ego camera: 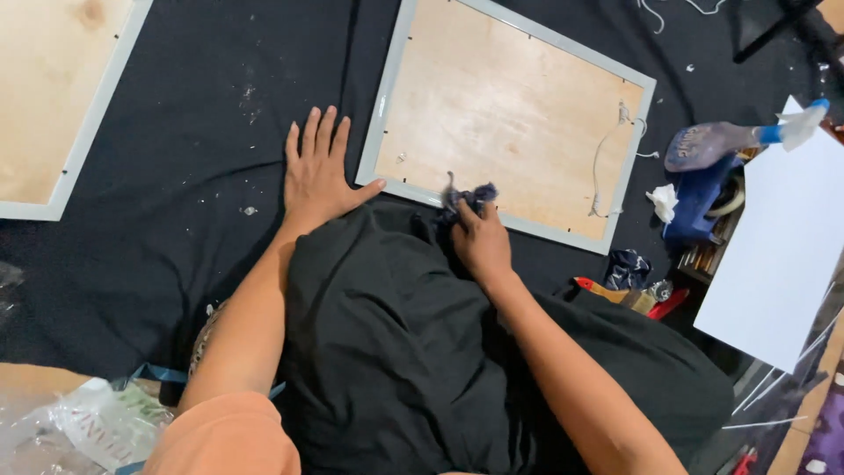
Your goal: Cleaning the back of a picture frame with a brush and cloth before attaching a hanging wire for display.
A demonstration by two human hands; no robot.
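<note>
Rag point(469, 195) bunched in my right hand point(482, 242), gripped tight at the near edge of the grey frame point(385, 114). My left hand point(315, 171) lies open, flat on black cloth point(176, 176) beside it. Wiping looks partway; 1 more frame point(83, 145) sits untouched, far left.

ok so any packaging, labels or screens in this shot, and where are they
Clear plastic bag: bottom left corner, crumpled, see-through with grey printed lettering, beside the left arm.
Blue bottle: right side, lying on its side, translucent with faint marking and a blue nozzle.
No screens or signs show.
</note>
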